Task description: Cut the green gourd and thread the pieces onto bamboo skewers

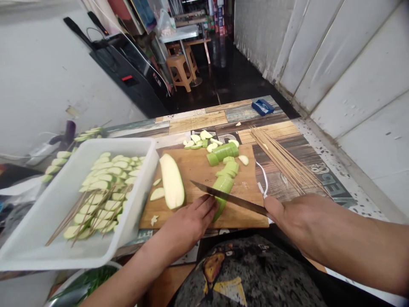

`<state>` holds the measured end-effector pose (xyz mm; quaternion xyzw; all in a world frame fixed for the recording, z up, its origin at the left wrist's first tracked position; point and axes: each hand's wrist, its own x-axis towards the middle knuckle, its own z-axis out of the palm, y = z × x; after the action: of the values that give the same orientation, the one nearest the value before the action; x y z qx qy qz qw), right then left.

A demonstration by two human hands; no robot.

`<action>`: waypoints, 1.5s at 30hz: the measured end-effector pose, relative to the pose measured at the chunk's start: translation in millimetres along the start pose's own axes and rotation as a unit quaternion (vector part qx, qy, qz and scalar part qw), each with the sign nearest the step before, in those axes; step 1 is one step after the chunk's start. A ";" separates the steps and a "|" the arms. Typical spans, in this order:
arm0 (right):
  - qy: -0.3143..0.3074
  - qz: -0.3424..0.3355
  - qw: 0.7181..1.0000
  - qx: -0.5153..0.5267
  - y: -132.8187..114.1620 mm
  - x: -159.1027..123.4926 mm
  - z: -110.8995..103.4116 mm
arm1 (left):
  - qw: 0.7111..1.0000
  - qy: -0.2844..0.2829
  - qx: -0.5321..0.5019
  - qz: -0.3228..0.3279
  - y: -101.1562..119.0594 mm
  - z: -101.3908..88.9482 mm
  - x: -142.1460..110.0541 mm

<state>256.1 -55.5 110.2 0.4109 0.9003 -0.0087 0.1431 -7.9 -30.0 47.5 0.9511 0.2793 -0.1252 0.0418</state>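
A knife point(234, 198) lies across a partly sliced green zucchini point(223, 184) on the wooden cutting board point(194, 170). My right hand point(287, 215) is closed round the knife's handle at the board's right edge. My left hand point(201, 213) grips the zucchini's near end, its fingertips close to the blade. Cut zucchini pieces point(223, 153) sit just beyond the blade. To the left on the board rests a pale zucchini half point(172, 181), its cut face up, beside a few thin slices point(157, 194).
Left of the board stands a white plastic tub point(111, 251) with skewered zucchini slices point(99, 209). Loose bamboo skewers point(284, 157) lie on the table at right. A small blue box point(262, 107) is near the far edge. Below the tub, a bowl holds greens point(86, 283).
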 end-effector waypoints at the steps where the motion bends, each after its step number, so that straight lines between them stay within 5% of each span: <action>1: 0.001 0.002 1.000 -0.001 -0.2 0.2 1.2 | 1.000 -0.002 0.000 -0.004 0.5 -0.6 0.6; 7: -0.003 0.013 1.000 0.002 -0.1 1.1 3.2 | 1.000 -0.005 0.003 -0.009 1.9 -2.0 1.1; 16: -0.062 0.031 0.997 0.019 -5.1 11.7 8.8 | 0.995 0.098 -0.034 0.001 -1.1 9.6 -0.3; 23: 0.010 0.024 0.999 0.022 -5.3 2.8 9.0 | 0.997 0.064 -0.023 -0.020 2.1 5.6 1.9; 31: 0.010 0.034 0.999 0.005 -9.6 -3.5 6.3 | 0.997 0.070 -0.008 -0.005 3.2 4.7 2.4; 40: -0.109 0.036 0.992 0.047 -11.3 11.1 -0.1 | 0.995 0.091 -0.032 -0.016 4.4 10.0 -0.4; 45: -0.020 0.029 0.998 0.054 -13.7 2.1 -8.0 | 0.995 0.096 -0.017 -0.024 7.2 13.1 -3.4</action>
<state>242.7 -61.9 115.9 0.4439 0.8832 -0.0612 0.1388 -9.6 -39.9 35.8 0.9509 0.3069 -0.0299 0.0279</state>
